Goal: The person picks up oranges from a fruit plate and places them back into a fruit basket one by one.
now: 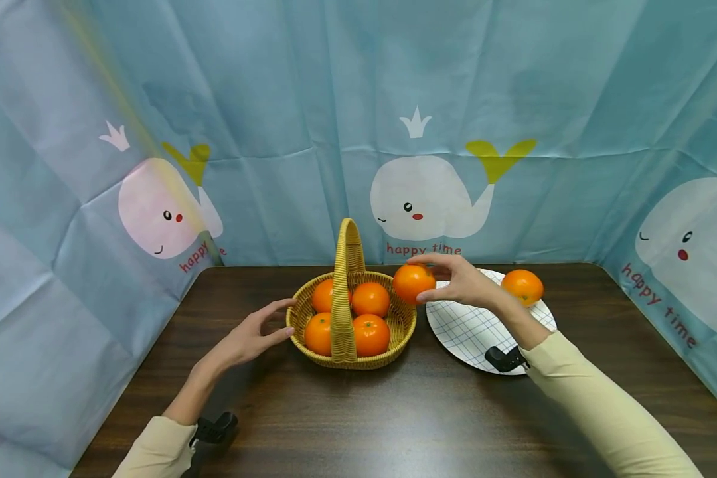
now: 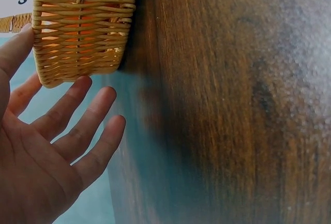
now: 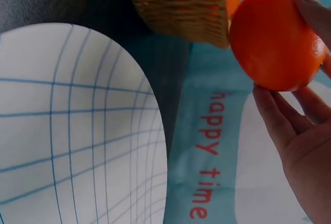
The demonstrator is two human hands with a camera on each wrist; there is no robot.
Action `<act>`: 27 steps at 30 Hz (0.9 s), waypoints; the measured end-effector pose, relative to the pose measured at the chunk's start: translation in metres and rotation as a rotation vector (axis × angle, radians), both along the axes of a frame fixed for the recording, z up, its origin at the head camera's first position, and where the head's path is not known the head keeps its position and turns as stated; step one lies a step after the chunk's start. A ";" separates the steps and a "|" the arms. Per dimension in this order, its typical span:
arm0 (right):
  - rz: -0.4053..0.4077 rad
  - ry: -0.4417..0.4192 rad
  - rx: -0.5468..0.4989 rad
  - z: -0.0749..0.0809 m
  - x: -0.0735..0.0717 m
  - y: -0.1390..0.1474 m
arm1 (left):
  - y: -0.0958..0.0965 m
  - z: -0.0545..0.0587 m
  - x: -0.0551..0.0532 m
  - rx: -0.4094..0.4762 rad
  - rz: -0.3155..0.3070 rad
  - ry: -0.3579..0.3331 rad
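Observation:
A yellow wicker basket (image 1: 344, 362) with a tall arched handle stands on the table and holds several oranges (image 1: 371, 335). My right hand (image 1: 463, 282) grips another orange (image 1: 415, 283) between thumb and fingers, at the basket's right rim in the head view. In the right wrist view, that orange (image 3: 276, 38) overlaps the edge of the basket (image 3: 181, 6). My left hand (image 1: 247, 338) is at the basket's left side, fingers spread and loosely bent. Its fingertips (image 2: 81, 83) are right at the wicker wall (image 2: 83, 32) in the left wrist view.
A white plate (image 1: 463, 332) with blue grid lines lies right of the basket, under my right forearm. One orange (image 1: 522, 287) rests toward its far right edge. Behind the dark wooden table (image 1: 358, 425) hangs a blue curtain (image 1: 275, 99) with whale prints.

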State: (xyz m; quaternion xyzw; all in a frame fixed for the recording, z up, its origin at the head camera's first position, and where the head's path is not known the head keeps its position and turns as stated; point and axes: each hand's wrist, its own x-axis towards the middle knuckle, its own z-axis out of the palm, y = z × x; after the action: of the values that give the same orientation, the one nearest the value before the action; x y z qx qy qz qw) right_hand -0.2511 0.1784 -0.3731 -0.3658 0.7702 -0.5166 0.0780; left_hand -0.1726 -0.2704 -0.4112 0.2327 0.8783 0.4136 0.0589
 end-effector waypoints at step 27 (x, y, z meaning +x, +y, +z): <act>0.077 -0.004 -0.164 -0.013 0.010 -0.050 | -0.001 -0.002 -0.003 0.004 -0.009 -0.009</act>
State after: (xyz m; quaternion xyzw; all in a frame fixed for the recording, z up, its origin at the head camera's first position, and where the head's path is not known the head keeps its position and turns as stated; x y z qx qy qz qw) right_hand -0.2412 0.1284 -0.3866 -0.3995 0.7103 -0.5754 0.0689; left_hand -0.1751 -0.2718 -0.4135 0.2346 0.8762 0.4160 0.0643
